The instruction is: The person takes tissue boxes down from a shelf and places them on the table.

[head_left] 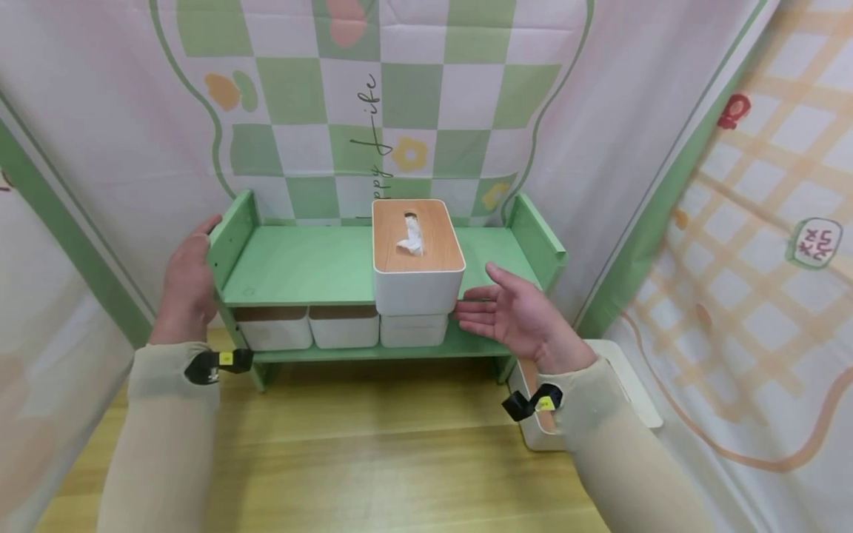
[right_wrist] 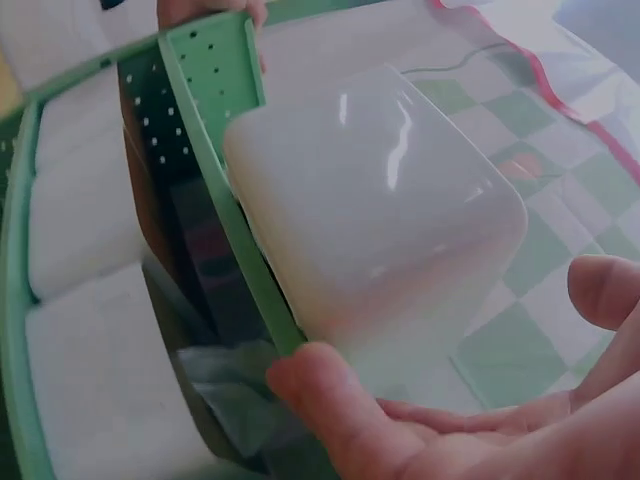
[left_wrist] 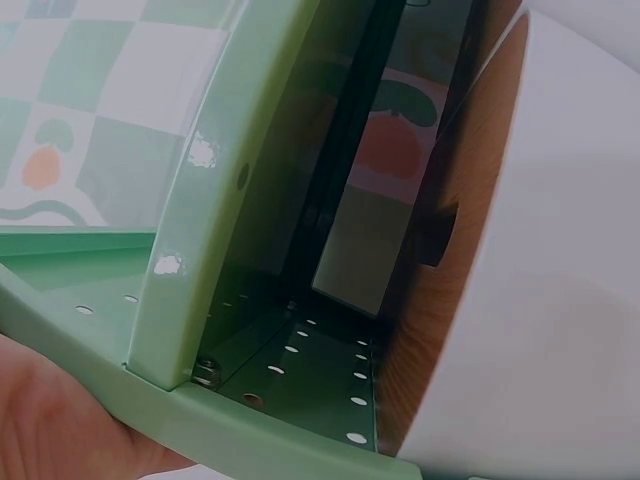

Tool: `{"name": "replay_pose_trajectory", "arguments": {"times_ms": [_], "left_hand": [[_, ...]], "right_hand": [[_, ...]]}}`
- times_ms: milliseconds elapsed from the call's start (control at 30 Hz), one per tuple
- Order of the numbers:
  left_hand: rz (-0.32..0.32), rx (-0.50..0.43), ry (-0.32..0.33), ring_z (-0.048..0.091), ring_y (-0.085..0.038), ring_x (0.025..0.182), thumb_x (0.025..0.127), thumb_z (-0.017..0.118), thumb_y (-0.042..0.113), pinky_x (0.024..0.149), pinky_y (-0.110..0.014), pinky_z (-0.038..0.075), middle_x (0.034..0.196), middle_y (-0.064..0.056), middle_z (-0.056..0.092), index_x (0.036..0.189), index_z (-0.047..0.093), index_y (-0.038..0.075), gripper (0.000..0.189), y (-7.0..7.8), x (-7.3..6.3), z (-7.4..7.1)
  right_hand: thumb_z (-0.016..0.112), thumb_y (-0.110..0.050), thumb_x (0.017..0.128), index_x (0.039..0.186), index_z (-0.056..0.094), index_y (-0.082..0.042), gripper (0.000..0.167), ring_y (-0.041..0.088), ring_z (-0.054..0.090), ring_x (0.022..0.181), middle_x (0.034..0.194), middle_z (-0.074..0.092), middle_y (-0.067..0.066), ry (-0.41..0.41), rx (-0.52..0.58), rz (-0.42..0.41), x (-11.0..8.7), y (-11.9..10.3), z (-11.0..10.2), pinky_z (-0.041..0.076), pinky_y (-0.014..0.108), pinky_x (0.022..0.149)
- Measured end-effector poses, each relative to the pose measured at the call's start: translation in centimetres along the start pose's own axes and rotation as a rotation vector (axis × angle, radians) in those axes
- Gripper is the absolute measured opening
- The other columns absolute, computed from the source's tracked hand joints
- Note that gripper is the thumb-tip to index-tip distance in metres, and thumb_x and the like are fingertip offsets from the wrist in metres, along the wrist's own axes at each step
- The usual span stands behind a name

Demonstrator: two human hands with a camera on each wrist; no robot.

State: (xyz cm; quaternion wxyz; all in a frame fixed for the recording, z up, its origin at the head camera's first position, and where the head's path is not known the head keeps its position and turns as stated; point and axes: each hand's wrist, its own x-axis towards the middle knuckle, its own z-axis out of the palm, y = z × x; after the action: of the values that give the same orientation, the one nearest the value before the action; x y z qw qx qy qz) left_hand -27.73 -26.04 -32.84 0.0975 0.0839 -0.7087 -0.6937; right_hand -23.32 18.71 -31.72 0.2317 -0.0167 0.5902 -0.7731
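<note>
We've got the white tissue box (head_left: 420, 263) upright on the green rack's top shelf (head_left: 303, 263), at the front edge, a bit R of ctr. Its wood-look lid (head_left: 444, 248) faces up, w/ a white tissue (head_left: 413, 235) poking out of the slot.

Our R hand (head_left: 523, 322) is just beside the box's R side: fingers straight, thumb spread away, nothing gripped. Fingertips are by the lower corner; we can't tell if they touch. Our L hand (head_left: 186, 285) is well apart from it, resting against the outer side of the rack's L end panel (head_left: 233, 237); its fingers are partly hidden, so we can't tell how they lie.

Under the top shelf we see 3 white boxes in a row on the lower shelf (head_left: 353, 355): L box (head_left: 275, 333), mid box (head_left: 344, 331) and R box (head_left: 413, 334), the last directly below the tissue box in the head view.

On the wood-look floor (head_left: 400, 451), R of the rack, there's another box (head_left: 543, 438) w/ a wood-colored top, partly behind our R forearm. Behind the rack hangs a green/white checked curtain (head_left: 413, 96) w/ lettering; far R, an orange-grid curtain (head_left: 746, 296).
</note>
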Motion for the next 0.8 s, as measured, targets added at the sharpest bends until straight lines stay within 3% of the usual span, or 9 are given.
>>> {"name": "replay_pose_trajectory", "arguments": {"times_ms": [133,267,467,800], "left_hand": [[0.007,-0.003,-0.002,0.039,-0.021,0.124,0.108,0.025,0.043,0.103,-0.041,0.039,0.156,0.0,0.031,0.153,0.036,0.043,0.046,0.0,-0.1,0.0],[0.006,0.007,0.0,0.038,-0.022,0.126,0.108,0.025,0.043,0.104,-0.041,0.038,0.158,0.002,0.03,0.152,0.036,0.044,0.045,0.0,-0.1,0.0],[0.006,0.016,0.003,0.041,-0.019,0.121,0.108,0.026,0.043,0.101,-0.04,0.039,0.157,0.002,0.031,0.151,0.037,0.045,0.045,0.0,0.0,-0.1],[0.018,0.009,-0.009,0.044,-0.016,0.114,0.108,0.026,0.043,0.096,-0.034,0.043,0.155,-0.003,0.032,0.153,0.036,0.042,0.046,-0.1,0.0,-0.2]], "right_hand": [[0.049,-0.06,0.098,0.152,0.015,0.007,0.092,0.048,0.037,0.135,0.146,0.034,0.035,-0.035,0.118,0.063,1.0,-0.1,0.6,0.038,0.05,0.108],[0.057,-0.06,0.095,0.153,0.019,-0.004,0.089,0.047,0.047,0.128,0.143,0.039,0.033,-0.003,0.164,0.076,2.0,-0.3,1.6,0.042,0.052,0.104],[0.062,-0.052,0.095,0.153,0.023,-0.006,0.083,0.044,0.055,0.12,0.142,0.04,0.027,0.035,0.122,0.047,2.5,-0.3,2.1,0.048,0.051,0.097],[0.054,-0.054,0.098,0.151,0.027,-0.003,0.079,0.044,0.058,0.116,0.138,0.046,0.032,0.009,0.034,0.021,1.5,-0.3,1.8,0.046,0.055,0.098]]}}
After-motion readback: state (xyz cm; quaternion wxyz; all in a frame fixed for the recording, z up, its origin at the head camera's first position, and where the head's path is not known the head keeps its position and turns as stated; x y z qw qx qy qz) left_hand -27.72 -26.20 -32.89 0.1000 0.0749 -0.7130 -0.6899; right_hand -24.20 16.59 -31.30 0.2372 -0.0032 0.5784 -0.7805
